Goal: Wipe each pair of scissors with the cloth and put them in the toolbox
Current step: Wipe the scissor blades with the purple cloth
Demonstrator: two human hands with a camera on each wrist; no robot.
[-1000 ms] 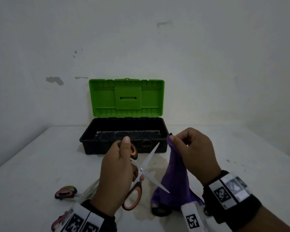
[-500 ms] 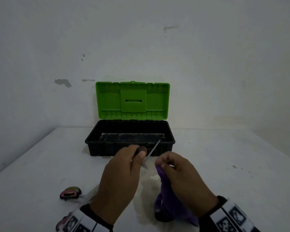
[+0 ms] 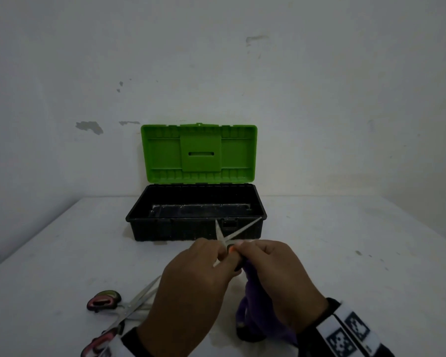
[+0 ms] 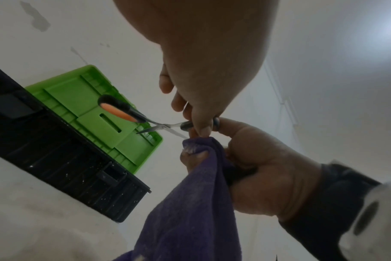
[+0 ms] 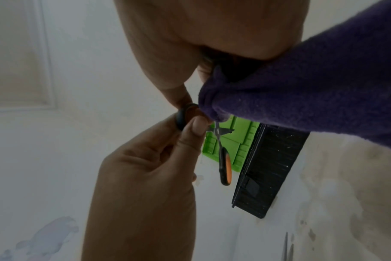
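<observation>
Toolbox [image 3: 150,228]: open on the table [image 3: 345,253], green lid up.
Cloth [image 4: 190,203]: purple, pinched in right hand [image 3: 281,284].
Orange-handled scissors [image 4: 123,113]: blades apart, gripped by left hand [image 3: 191,292], near the toolbox front.
Pink-handled scissors [image 3: 113,313]: lying front-left.

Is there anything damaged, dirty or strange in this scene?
Yes, small things. The wall has patches of chipped paint, and the table shows faint stains. The orange-handled scissors in the left hand are spread open beside the purple cloth, bare blades close to the fingers.
</observation>
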